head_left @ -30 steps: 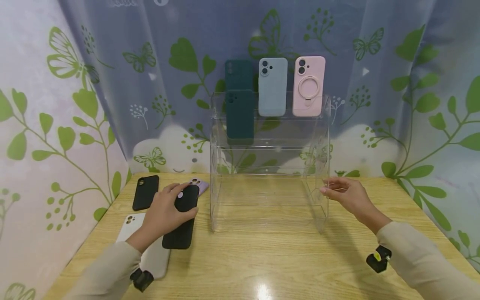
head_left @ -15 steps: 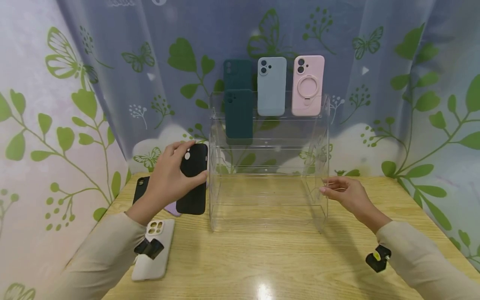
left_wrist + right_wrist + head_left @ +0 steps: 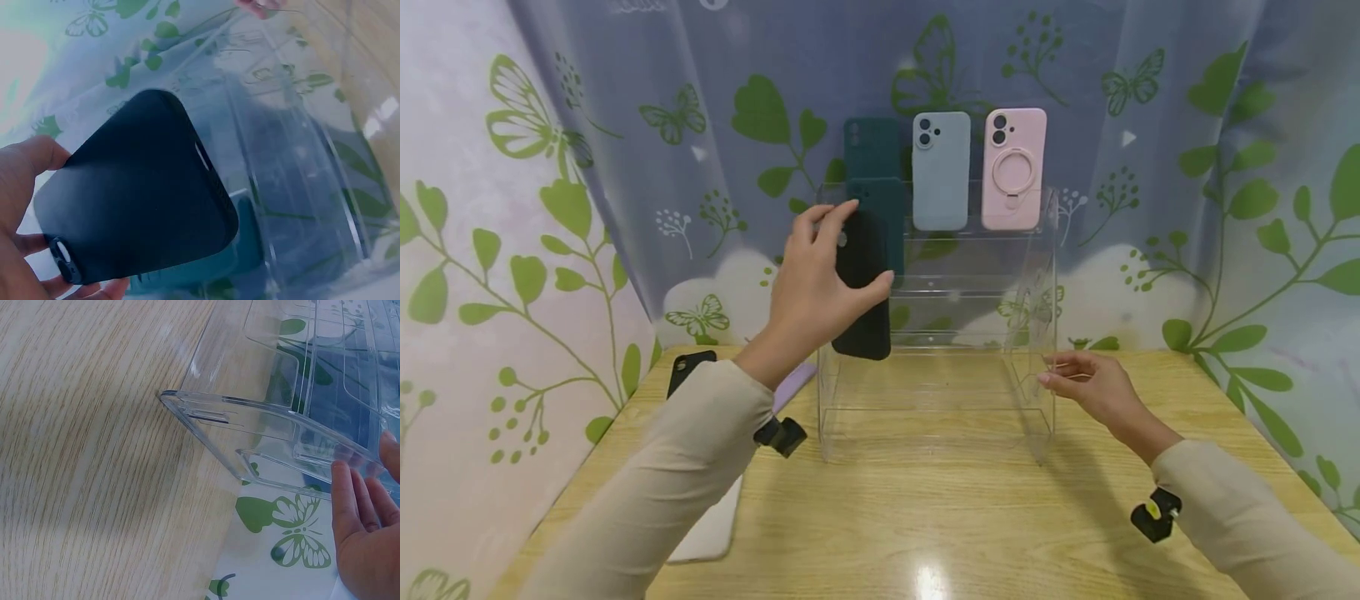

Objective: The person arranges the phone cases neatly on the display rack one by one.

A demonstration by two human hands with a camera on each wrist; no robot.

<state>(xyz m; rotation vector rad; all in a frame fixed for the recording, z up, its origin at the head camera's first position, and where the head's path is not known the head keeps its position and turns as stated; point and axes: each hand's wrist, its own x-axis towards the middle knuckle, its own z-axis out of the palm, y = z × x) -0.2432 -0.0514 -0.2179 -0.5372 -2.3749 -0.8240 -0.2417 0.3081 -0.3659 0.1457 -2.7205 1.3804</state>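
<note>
My left hand (image 3: 816, 279) holds a black phone case (image 3: 863, 321) by its long sides, thumb on one edge and fingers on the other. The case tilts close in front of a clear acrylic display stand (image 3: 1054, 279). It covers most of a dark green phone case (image 3: 897, 242) on an upper tier; a second dark green case (image 3: 871, 148) stands behind, one tier higher. In the left wrist view, the plain face of the black case (image 3: 140, 187) fills the middle. My right hand (image 3: 1093, 385) pinches the edge of the stand's right side panel, fingers outside it.
A light blue case (image 3: 941, 175) and a pink case with a ring (image 3: 1013, 179) stand on the top tier. Left of the stand on the wooden table (image 3: 940, 517) lie a black case (image 3: 688, 367), a lilac case (image 3: 793, 387) and a white case (image 3: 711, 529), partly behind my left arm.
My left hand has lifted the black phone case from over the table's left side, up and right to the front of the stand's upper tiers. My right hand stays on the side panel.
</note>
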